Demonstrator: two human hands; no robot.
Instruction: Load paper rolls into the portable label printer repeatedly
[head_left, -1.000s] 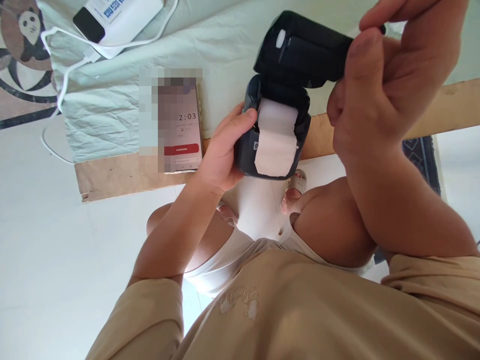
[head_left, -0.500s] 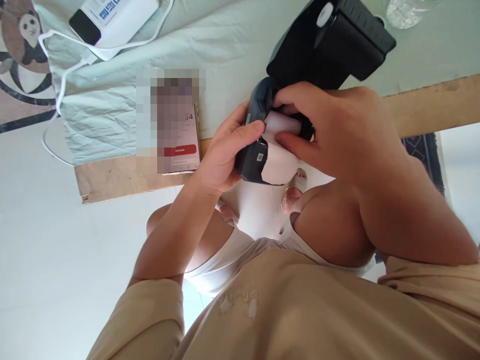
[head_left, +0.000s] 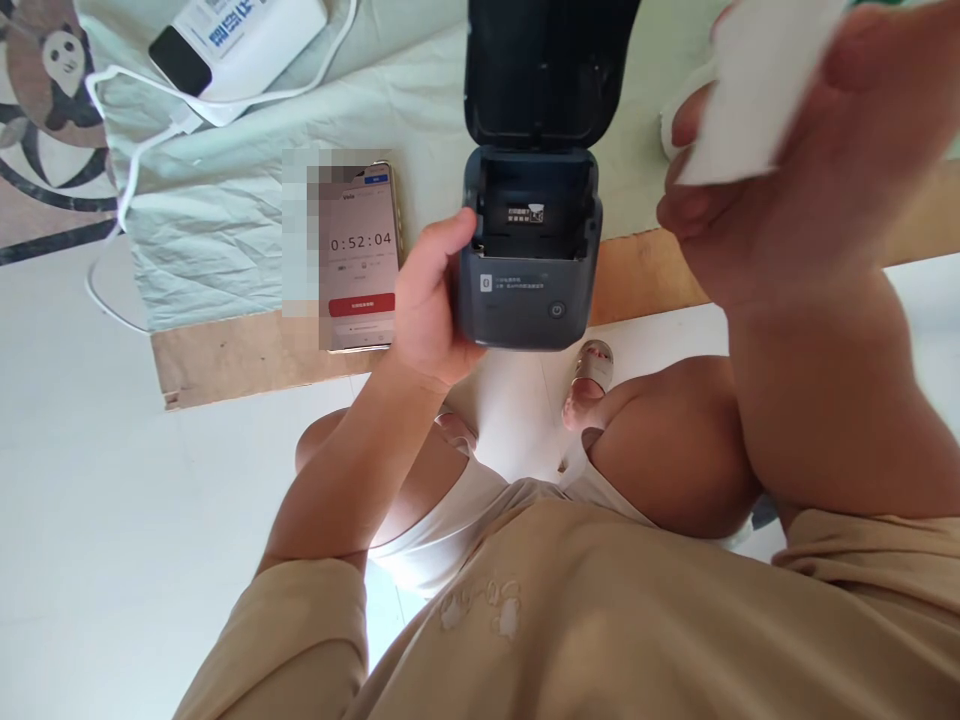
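My left hand (head_left: 435,290) grips a dark portable label printer (head_left: 525,305) by its left side, thumb on the upper edge. The printer's lid (head_left: 547,70) stands open, tipped away from me. Inside the paper bay a small printed label shows, with no roll in it. Off to the upper right, my right hand (head_left: 847,170) is closed on a white paper roll (head_left: 772,80), whose loose end hangs past the fingers. Motion blurs this hand, and its fingers partly hide the roll.
On the pale green cloth (head_left: 427,90) a phone (head_left: 364,260) shows a timer. A white device (head_left: 251,50) with a white cable (head_left: 124,170) lies at the upper left. The table's wooden edge (head_left: 225,360) runs in front of my knees.
My right hand has drawn the paper roll out of the printer and moved up and right with it. My left hand has turned the printer so its open bay faces me.
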